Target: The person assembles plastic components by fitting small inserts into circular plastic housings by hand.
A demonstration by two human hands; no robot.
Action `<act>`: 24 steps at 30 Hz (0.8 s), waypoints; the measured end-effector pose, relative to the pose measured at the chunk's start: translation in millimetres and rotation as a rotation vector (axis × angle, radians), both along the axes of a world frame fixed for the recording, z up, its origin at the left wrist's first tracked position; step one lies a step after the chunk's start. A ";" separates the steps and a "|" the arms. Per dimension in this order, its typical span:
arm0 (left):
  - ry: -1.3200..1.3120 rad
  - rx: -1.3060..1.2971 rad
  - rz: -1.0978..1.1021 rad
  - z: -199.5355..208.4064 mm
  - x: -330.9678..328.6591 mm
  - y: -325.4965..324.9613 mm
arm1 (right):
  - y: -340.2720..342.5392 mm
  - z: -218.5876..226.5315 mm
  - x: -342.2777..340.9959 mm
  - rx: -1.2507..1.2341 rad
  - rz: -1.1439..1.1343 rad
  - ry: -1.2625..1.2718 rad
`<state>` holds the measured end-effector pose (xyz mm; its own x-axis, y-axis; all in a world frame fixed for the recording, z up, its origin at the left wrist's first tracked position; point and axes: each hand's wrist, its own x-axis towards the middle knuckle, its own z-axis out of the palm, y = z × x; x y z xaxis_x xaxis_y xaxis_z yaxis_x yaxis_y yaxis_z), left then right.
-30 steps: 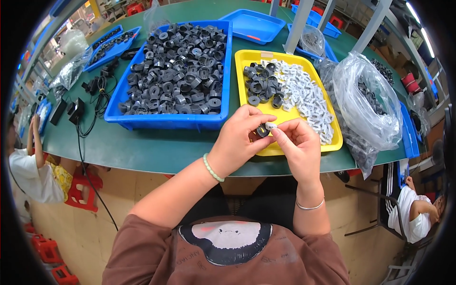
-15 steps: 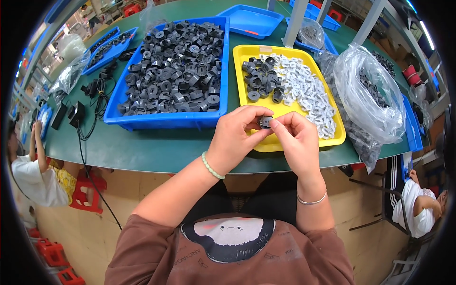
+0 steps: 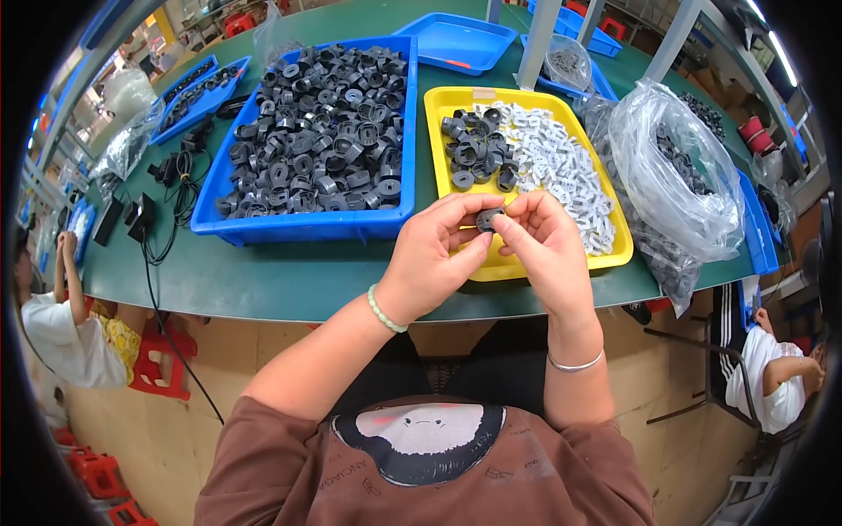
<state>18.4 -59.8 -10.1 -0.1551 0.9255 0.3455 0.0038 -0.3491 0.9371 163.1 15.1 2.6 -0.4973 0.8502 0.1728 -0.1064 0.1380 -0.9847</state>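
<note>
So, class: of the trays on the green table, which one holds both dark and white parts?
The yellow tray, just beyond both hands. It holds dark rings and white pieces; the big blue tray to its left holds only dark parts.

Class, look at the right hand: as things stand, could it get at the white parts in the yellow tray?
Probably yes. The right hand hovers over the near edge of the yellow tray, and the white parts lie uncovered just beyond it. But its fingers share a small black part with the left hand, so it would have to let go first.

Green table (image 3: pixel 263 280), blue tray (image 3: pixel 298 226) of black rings (image 3: pixel 324 131), yellow tray (image 3: pixel 526 263) holding white pieces (image 3: pixel 570 175)
</note>
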 end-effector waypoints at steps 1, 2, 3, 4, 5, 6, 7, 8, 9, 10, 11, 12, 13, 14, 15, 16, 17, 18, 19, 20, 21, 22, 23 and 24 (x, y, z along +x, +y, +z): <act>-0.077 0.005 -0.029 -1.3 0.3 1.2 | 2.0 -0.3 1.6 -0.042 0.045 0.042; -0.155 0.010 -0.059 -2.2 0.0 2.3 | 3.3 -0.5 2.0 -0.085 0.091 0.084; -0.156 0.012 -0.056 -2.0 -1.1 3.3 | 3.9 -0.9 1.4 -0.083 0.094 0.082; -0.175 0.006 -0.077 -1.1 -2.1 2.8 | 2.5 -1.0 1.4 -0.086 0.094 0.105; -0.195 0.000 -0.095 -0.8 -3.5 2.4 | 1.3 -1.1 0.7 -0.088 0.097 0.127; -0.198 0.001 -0.088 -2.0 -5.0 3.0 | 0.5 -0.6 -0.7 -0.089 0.104 0.124; -0.216 0.004 -0.078 -2.8 -6.5 3.2 | -0.1 1.0 -3.7 -0.083 0.103 0.131; -0.232 0.007 -0.063 -3.4 -7.6 2.5 | -0.6 1.9 -7.3 -0.078 0.106 0.138; -0.194 -0.010 -0.035 -3.4 -5.4 0.9 | -1.4 -0.3 -6.6 -0.081 0.136 0.142; -0.153 -0.023 -0.004 -3.0 -3.8 2.1 | -0.7 -4.3 -2.7 -0.007 0.098 0.124; -0.078 0.015 0.008 -2.6 -3.9 4.0 | -1.3 -8.1 -0.8 0.066 0.070 0.110; -0.117 -0.015 -0.016 1.1 -1.9 3.6 | -3.9 -8.0 2.1 0.071 0.041 0.084; -0.127 0.012 -0.038 -0.1 -0.8 5.6 | -4.0 -9.7 5.3 0.089 0.023 0.057; -0.139 0.036 -0.058 -1.9 -1.0 5.6 | -6.7 -11.0 5.9 0.100 0.035 0.071; -0.097 0.075 -0.050 -1.9 -3.4 4.6 | -6.5 -13.5 5.0 0.134 0.052 0.077; -0.058 0.112 -0.051 -2.0 -4.1 4.7 | -5.6 -15.9 5.3 0.168 0.059 0.079; -0.099 0.113 -0.048 -1.6 -3.3 3.6 | -6.6 -17.3 3.7 0.177 0.065 0.098; -0.026 0.149 -0.007 -1.4 -4.9 1.1 | -7.5 -17.7 2.2 0.185 0.069 0.117; -0.029 0.125 -0.004 -2.3 -5.2 1.1 | -6.3 -15.6 3.7 0.157 0.097 0.107; -0.033 0.100 -0.001 -2.8 -5.3 1.2 | -5.2 -16.3 5.7 0.152 0.100 0.096; 0.015 0.116 0.019 -2.9 -4.7 1.0 | -5.9 -15.6 6.4 0.159 0.085 0.077; 0.002 0.126 -0.003 -2.8 -4.0 0.0 | -6.9 -15.4 6.6 0.166 0.069 0.059; 0.009 0.123 -0.020 -2.2 -4.5 -0.5 | -6.7 -16.6 8.0 0.165 0.055 0.071; 0.016 0.120 -0.037 -1.4 -5.9 -0.9 | -6.0 -18.0 9.0 0.163 0.042 0.083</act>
